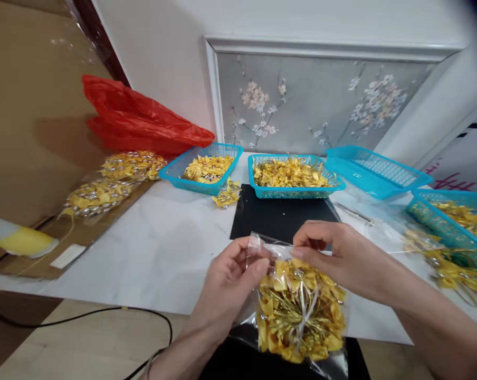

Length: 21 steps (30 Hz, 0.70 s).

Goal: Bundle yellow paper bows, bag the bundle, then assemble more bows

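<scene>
A clear plastic bag (pixel 253 311) hangs at the table's front edge, filled with a bunch of yellow artificial flowers (pixel 302 311) with gold wire stems and a white tie. My left hand (pixel 238 269) pinches the bag's upper left corner between thumb and fingers. At the upper right of the opening, my right hand (pixel 329 250) also grips the bag's edge, its fingers closed. Behind the hands a black mat (pixel 282 216) lies on the white table (pixel 163 253).
Blue baskets (pixel 297 194) of yellow flowers stand along the back, and another blue basket (pixel 381 171) sits right. Bagged flowers (pixel 99 198) lie left by a red plastic bag (pixel 139 119). Tweezers (pixel 355 212) rest right of the mat. A black cable (pixel 104 310) runs below.
</scene>
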{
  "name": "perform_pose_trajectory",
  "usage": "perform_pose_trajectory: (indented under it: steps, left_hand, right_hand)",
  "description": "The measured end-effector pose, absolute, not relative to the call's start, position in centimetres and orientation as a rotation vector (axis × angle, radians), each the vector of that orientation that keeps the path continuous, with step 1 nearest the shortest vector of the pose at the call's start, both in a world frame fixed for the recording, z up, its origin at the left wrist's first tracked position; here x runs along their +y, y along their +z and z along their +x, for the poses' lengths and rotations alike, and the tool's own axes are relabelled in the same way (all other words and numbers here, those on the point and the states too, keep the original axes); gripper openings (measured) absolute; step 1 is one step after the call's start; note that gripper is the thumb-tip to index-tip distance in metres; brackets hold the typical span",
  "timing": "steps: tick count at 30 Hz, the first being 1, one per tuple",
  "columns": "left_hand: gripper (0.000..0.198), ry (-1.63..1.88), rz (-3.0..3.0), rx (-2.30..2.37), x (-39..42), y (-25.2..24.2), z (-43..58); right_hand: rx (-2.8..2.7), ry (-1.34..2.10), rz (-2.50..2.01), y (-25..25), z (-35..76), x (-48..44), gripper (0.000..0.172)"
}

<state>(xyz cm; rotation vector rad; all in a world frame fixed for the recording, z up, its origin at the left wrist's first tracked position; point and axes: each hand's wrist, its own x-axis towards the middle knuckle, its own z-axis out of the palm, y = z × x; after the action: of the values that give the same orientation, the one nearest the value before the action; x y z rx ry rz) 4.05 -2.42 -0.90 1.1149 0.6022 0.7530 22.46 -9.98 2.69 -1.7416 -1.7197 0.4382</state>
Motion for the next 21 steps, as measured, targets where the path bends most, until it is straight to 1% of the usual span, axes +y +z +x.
perform_pose_trajectory:
  steps: [8,15,21]
  left_hand:
    - [0.020,0.704,1.148,0.741,-2.1,-0.2,4.7]
    - [0.023,0.634,1.103,0.757,-1.7,-0.4,3.6]
    - [0.022,0.654,1.098,0.675,-1.5,-0.5,2.9]
  right_hand:
    - [-1.761,0.423,-1.812,3.3,20.9,-9.9,0.019]
    - [-1.751,0.483,-1.901,3.6,21.0,-10.1,0.019]
    - [-1.756,0.480,-1.890,3.5,21.0,-9.7,0.017]
